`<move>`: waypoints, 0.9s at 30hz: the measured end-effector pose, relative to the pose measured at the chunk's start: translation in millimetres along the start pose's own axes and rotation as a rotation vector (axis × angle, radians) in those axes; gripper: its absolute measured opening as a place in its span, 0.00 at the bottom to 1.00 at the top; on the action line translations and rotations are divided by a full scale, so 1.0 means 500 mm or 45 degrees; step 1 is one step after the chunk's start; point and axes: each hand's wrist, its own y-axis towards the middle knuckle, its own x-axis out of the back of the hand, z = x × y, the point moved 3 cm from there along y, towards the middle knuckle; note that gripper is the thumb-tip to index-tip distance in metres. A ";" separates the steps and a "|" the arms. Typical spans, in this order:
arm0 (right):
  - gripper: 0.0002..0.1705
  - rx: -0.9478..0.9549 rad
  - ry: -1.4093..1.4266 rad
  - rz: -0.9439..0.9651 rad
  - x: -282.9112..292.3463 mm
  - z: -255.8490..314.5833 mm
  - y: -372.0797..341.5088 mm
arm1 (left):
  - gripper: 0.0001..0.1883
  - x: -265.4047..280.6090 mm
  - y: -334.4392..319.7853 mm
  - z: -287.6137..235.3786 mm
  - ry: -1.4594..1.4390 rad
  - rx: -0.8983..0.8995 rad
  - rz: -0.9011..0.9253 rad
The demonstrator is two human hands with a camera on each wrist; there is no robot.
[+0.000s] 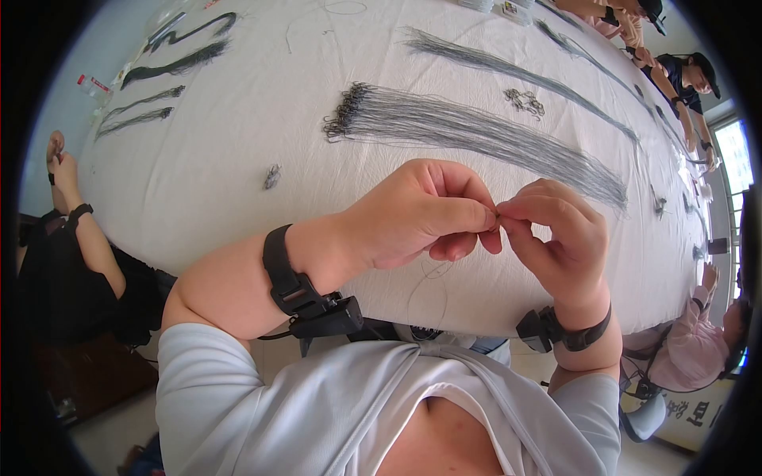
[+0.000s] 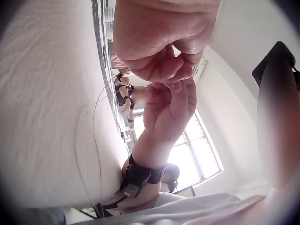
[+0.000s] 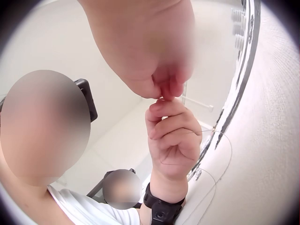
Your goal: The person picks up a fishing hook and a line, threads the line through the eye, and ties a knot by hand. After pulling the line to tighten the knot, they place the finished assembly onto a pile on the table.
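The left hand [image 1: 421, 210] and right hand [image 1: 559, 234] are meeting at their fingertips, both pinching a thin thread [image 3: 231, 150], the piece between them being too small to make out. The thread is hanging in a loose loop below the left hand, above the edge of the pale-covered worktop [image 1: 254, 103]. Beyond the hands, a broad bundle of dark strands [image 1: 484, 143] is lying flat, with hooks [image 1: 348, 111] clustering at its left end. A small tangled heap [image 1: 525, 103] is resting just past it.

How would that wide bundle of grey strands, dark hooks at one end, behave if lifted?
The bundle would probably sag, its strands being so thin. The clustered hooks likely make that end heavier, and their curved shapes might snag.
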 end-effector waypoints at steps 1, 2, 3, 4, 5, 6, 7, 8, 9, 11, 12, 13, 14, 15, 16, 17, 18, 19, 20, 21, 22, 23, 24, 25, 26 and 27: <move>0.12 0.041 -0.047 -0.009 -0.001 0.002 0.001 | 0.02 0.000 0.000 0.000 -0.008 0.001 0.001; 0.12 0.083 -0.093 -0.019 -0.001 0.004 0.002 | 0.02 -0.001 0.000 0.000 0.012 0.004 0.002; 0.12 0.123 -0.128 -0.016 -0.002 0.005 0.002 | 0.02 -0.001 0.000 -0.001 0.032 0.008 0.003; 0.11 0.163 -0.163 -0.015 -0.003 0.007 0.001 | 0.02 -0.002 0.000 -0.001 0.052 0.012 0.003; 0.11 0.202 -0.198 -0.013 -0.004 0.009 0.001 | 0.02 -0.002 0.000 0.000 0.071 0.013 -0.002; 0.11 0.228 -0.204 -0.007 -0.005 0.011 0.001 | 0.02 -0.002 -0.001 0.000 0.090 0.016 -0.007; 0.11 0.254 -0.209 -0.001 -0.004 0.013 0.002 | 0.02 -0.002 -0.001 0.001 0.108 0.018 -0.012; 0.11 0.279 -0.215 0.005 -0.005 0.015 0.002 | 0.02 -0.002 -0.001 0.002 0.131 0.010 0.000; 0.11 0.301 -0.235 0.006 -0.005 0.016 0.000 | 0.02 -0.001 -0.001 0.003 0.155 0.003 0.012; 0.11 0.342 -0.273 0.008 -0.006 0.018 -0.002 | 0.02 -0.002 -0.002 0.003 0.196 -0.011 0.029; 0.11 0.363 -0.285 -0.003 -0.006 0.018 -0.002 | 0.02 -0.004 -0.003 0.001 0.212 -0.017 0.034; 0.11 0.383 -0.297 -0.012 -0.007 0.017 -0.001 | 0.02 -0.006 -0.004 0.000 0.228 -0.022 0.039; 0.12 0.404 -0.310 -0.022 -0.008 0.017 -0.001 | 0.02 -0.006 -0.005 0.000 0.242 -0.044 0.036; 0.12 0.425 -0.338 -0.034 -0.008 0.017 -0.002 | 0.02 -0.006 -0.005 0.000 0.255 -0.067 0.033; 0.12 0.446 -0.367 -0.047 -0.008 0.018 -0.003 | 0.02 -0.006 -0.005 0.000 0.267 -0.090 0.031; 0.12 0.466 -0.396 -0.059 -0.008 0.020 -0.004 | 0.02 -0.007 -0.005 0.000 0.283 -0.099 0.021; 0.12 0.476 -0.419 -0.065 -0.009 0.020 -0.006 | 0.01 -0.008 -0.006 -0.001 0.298 -0.110 0.011; 0.12 0.487 -0.442 -0.072 -0.009 0.020 -0.006 | 0.01 -0.009 -0.007 -0.002 0.313 -0.120 0.001; 0.12 0.499 -0.465 -0.079 -0.009 0.021 -0.007 | 0.01 -0.009 -0.008 -0.003 0.327 -0.118 -0.004; 0.12 0.498 -0.462 -0.073 -0.010 0.021 -0.008 | 0.01 -0.010 -0.009 -0.003 0.341 -0.115 -0.008; 0.12 0.495 -0.461 -0.067 -0.010 0.021 -0.009 | 0.01 -0.012 -0.008 -0.002 0.353 -0.112 -0.010; 0.12 0.492 -0.461 -0.060 -0.009 0.021 -0.010 | 0.01 -0.013 -0.008 -0.002 0.381 -0.114 -0.015; 0.12 0.502 -0.473 -0.066 -0.009 0.021 -0.011 | 0.01 -0.013 -0.009 -0.003 0.409 -0.117 -0.022; 0.13 0.514 -0.482 -0.073 -0.010 0.021 -0.011 | 0.01 -0.013 -0.010 -0.003 0.438 -0.120 -0.032; 0.13 0.527 -0.490 -0.079 -0.012 0.020 -0.011 | 0.01 -0.013 -0.010 -0.003 0.441 -0.119 -0.028; 0.13 0.535 -0.499 -0.077 -0.013 0.020 -0.012 | 0.01 -0.013 -0.010 -0.004 0.444 -0.118 -0.027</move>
